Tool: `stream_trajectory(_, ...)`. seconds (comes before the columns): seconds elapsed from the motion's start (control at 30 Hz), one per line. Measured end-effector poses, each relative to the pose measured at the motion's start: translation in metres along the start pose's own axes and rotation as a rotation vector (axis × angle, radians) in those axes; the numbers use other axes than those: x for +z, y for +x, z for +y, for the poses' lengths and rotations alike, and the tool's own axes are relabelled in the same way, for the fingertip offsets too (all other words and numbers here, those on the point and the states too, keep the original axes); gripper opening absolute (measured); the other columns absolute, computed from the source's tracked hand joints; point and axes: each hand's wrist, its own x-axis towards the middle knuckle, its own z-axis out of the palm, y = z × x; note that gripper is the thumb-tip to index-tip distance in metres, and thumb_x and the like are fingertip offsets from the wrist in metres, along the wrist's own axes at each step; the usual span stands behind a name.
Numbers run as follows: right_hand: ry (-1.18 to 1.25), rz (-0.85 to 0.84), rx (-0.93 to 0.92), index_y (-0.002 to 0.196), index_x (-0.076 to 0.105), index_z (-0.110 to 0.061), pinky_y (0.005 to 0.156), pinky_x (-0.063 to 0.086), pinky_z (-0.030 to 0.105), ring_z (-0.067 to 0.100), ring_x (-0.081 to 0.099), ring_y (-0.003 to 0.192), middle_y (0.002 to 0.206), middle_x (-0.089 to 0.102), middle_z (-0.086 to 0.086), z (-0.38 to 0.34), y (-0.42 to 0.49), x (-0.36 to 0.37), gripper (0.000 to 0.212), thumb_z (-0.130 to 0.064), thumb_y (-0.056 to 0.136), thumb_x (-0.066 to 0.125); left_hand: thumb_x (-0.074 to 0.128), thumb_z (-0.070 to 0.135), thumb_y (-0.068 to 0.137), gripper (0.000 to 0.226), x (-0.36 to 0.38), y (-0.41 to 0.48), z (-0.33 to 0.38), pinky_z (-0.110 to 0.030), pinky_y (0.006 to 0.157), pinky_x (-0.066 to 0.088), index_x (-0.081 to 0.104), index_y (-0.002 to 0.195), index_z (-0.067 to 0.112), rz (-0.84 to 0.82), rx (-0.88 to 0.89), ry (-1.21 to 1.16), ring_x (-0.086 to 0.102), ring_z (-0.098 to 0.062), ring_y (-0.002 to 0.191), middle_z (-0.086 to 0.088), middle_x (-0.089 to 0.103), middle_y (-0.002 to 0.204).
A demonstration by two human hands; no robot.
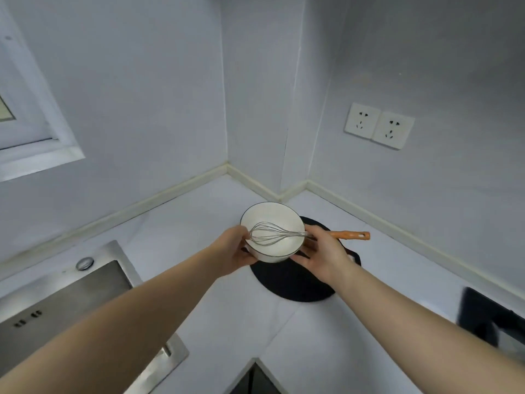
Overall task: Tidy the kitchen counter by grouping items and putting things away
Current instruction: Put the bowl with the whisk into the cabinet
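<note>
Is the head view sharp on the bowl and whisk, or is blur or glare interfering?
Head view: white dark-rimmed bowl and orange-handled wire whisk are sharp under soft, even light, no glare; the dark object at the right edge is smeared; wide-angle bends the wall lines.

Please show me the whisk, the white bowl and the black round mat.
whisk [270,237], head view, wire loops.
white bowl [272,216], head view, far inner wall.
black round mat [295,282], head view, bare near part.
</note>
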Motion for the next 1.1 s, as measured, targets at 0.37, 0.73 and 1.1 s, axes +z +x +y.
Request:
stream_trajectory(0.37, 0.023, 0.051, 0.057, 0.109, 0.062, -0.008, 0.097, 0.047, 0.046, 0.025, 0.058, 0.108, 0.108, 0.063, 0.01, -0.006, 0.138, 0.062, 0.02, -0.013, 0.091, 0.054, 0.036, 0.007, 0.094, 0.021, -0.036, 0.134, 0.07, -0.044, 0.086, 0.053, 0.048, 0.111, 0.011, 0.027, -0.07, 0.219, 0.062, -0.026, 0.082, -0.006, 0.057, 0.099)
stream_trajectory(0.73, -0.023, 0.048, 0.15, 0.093, 0.063, -0.011, 0.08, 0.053, 0.036, 0.018, 0.062, 0.077, 0.083, 0.063, 0.005, -0.002, 0.241, 0.084, 0.008, -0.012, 0.088, 0.057, 0.037, 0.003, 0.093, 0.022, -0.059, 0.229, 0.087, -0.038, 0.073, 0.053, 0.05, 0.107, 0.013, 0.115, -0.045, 0.344, 0.056, -0.021, 0.072, -0.005, 0.058, 0.086)
stream_trajectory(1.1, -0.074, 0.073, 0.193, 0.086, 0.061, -0.013, 0.076, 0.05, 0.034, 0.019, 0.059, 0.08, 0.085, 0.062, 0.005, 0.014, 0.277, 0.081, 0.003, -0.014, 0.088, 0.059, 0.035, 0.0, 0.093, 0.022, -0.071, 0.258, 0.068, -0.04, 0.074, 0.052, 0.049, 0.106, 0.011, 0.158, -0.107, 0.242, 0.056, -0.024, 0.07, -0.01, 0.058, 0.083)
